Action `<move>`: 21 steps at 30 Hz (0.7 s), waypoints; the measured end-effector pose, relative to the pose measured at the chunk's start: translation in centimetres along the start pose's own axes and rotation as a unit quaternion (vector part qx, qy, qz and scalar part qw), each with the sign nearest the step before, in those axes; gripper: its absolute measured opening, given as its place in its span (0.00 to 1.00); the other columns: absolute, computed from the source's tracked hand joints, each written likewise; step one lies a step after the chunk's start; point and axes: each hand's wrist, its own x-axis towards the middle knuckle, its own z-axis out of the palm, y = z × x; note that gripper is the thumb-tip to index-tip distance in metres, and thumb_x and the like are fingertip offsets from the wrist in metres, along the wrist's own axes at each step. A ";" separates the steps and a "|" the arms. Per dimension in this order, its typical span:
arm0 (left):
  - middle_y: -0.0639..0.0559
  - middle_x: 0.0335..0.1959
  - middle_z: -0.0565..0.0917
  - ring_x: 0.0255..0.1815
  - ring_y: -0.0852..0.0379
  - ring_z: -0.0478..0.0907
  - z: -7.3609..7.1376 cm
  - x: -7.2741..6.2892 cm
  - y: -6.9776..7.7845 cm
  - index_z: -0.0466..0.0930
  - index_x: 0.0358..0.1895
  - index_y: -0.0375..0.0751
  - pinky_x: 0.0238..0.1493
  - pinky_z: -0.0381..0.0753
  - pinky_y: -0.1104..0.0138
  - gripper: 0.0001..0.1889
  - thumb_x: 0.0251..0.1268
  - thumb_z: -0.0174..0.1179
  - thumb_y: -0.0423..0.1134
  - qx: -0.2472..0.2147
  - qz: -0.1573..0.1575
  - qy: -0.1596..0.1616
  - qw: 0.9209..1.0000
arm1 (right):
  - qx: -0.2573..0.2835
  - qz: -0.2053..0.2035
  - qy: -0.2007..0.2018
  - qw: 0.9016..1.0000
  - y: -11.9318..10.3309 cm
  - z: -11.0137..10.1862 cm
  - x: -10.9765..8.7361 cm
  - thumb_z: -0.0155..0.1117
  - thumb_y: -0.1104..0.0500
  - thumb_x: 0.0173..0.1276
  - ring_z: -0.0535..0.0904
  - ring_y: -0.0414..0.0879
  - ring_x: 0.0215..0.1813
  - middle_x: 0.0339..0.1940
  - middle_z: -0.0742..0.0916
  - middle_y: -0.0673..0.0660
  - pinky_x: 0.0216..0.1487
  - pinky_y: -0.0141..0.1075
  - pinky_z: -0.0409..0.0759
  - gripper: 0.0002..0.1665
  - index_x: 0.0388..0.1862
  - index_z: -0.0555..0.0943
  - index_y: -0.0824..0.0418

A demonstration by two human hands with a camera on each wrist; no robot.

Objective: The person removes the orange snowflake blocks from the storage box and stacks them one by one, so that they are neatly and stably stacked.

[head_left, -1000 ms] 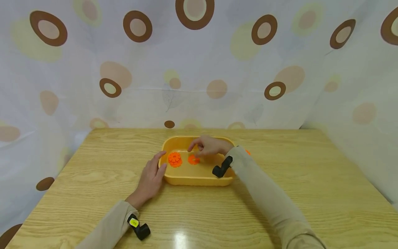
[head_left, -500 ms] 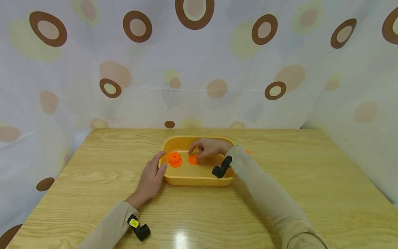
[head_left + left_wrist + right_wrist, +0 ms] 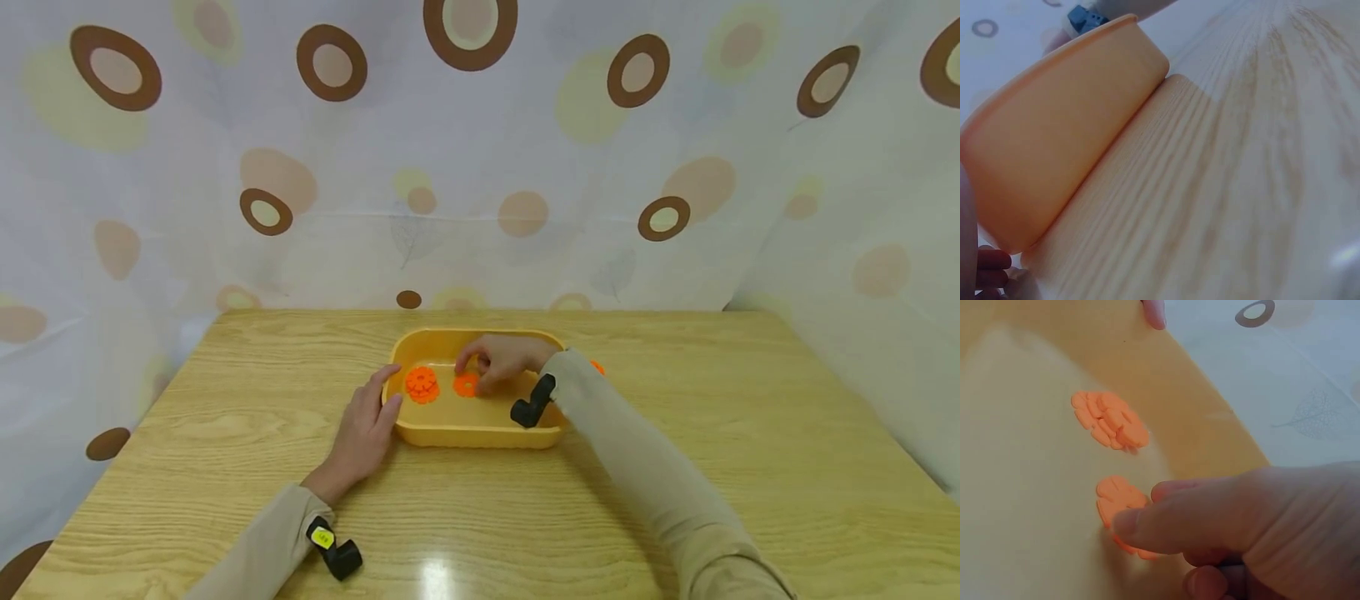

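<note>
A yellow plastic tub (image 3: 480,437) stands on the table. My left hand (image 3: 363,429) holds its left end, thumb and a fingertip at the rim, other fingers curled low by the outer wall in the left wrist view. Inside the tub, my right hand (image 3: 506,358) pinches a flat orange snowflake disc (image 3: 1116,497) between thumb and index finger; the thumb hides part of it. To the left of it, several similar orange discs (image 3: 422,382) lie overlapped in a small pile (image 3: 1110,419) on the tub's floor.
The wooden table (image 3: 480,517) spreads around the tub. A bit of something orange (image 3: 597,367) shows beyond the right sleeve, mostly hidden by it. Patterned cloth (image 3: 480,167) hangs behind the table and at both sides.
My right index finger has come down slightly, and the thumb has closed in on the single disc. The left hand, the tub and the pile have stayed put.
</note>
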 end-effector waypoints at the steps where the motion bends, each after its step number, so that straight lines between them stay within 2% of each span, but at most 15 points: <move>1: 0.38 0.45 0.78 0.44 0.43 0.71 0.0 0.0 0.0 0.64 0.67 0.39 0.46 0.69 0.53 0.21 0.73 0.46 0.38 0.000 -0.001 -0.001 1.000 | -0.003 0.000 -0.003 1.000 0.0 0.0 0.1 0.65 0.68 0.59 0.61 0.39 0.20 0.15 0.69 0.47 0.29 0.29 0.64 0.24 0.56 0.77 0.65; 5: 0.41 0.39 0.77 0.42 0.44 0.71 0.0 -0.2 -0.1 0.65 0.67 0.39 0.45 0.68 0.55 0.21 0.73 0.46 0.39 0.002 -0.005 -0.005 1.000 | -0.008 0.000 -0.012 1.000 0.1 0.2 0.3 0.66 0.68 0.58 0.63 0.39 0.21 0.17 0.71 0.48 0.29 0.29 0.64 0.24 0.56 0.76 0.66; 13: 0.36 0.52 0.78 0.46 0.41 0.72 -0.1 -0.2 0.0 0.64 0.67 0.40 0.48 0.69 0.51 0.21 0.73 0.46 0.39 0.000 -0.004 -0.002 1.000 | -0.036 0.006 0.007 0.999 -0.7 0.7 1.1 0.66 0.69 0.54 0.63 0.40 0.23 0.20 0.71 0.49 0.30 0.29 0.64 0.22 0.50 0.76 0.67; 16: 0.36 0.51 0.78 0.46 0.41 0.72 -0.1 0.0 0.0 0.64 0.67 0.40 0.48 0.69 0.52 0.21 0.73 0.46 0.38 0.003 -0.002 0.000 1.000 | -0.042 0.013 0.011 0.999 -1.1 0.8 1.3 0.68 0.68 0.53 0.64 0.40 0.24 0.21 0.71 0.49 0.31 0.28 0.65 0.22 0.48 0.75 0.68; 19: 0.38 0.43 0.78 0.44 0.43 0.71 -0.1 0.0 0.0 0.64 0.67 0.41 0.46 0.68 0.54 0.21 0.73 0.46 0.38 0.005 -0.002 -0.001 1.000 | -0.038 0.023 0.015 0.999 -1.3 0.9 1.2 0.71 0.67 0.52 0.65 0.40 0.24 0.21 0.71 0.49 0.31 0.28 0.66 0.22 0.46 0.74 0.68; 21: 0.39 0.43 0.77 0.44 0.43 0.71 -0.1 0.0 0.0 0.64 0.67 0.40 0.46 0.68 0.54 0.21 0.73 0.46 0.38 0.004 -0.003 -0.003 1.000 | -0.037 0.027 0.018 0.999 -1.3 0.9 1.2 0.72 0.67 0.52 0.65 0.40 0.24 0.21 0.71 0.50 0.31 0.28 0.66 0.22 0.45 0.74 0.68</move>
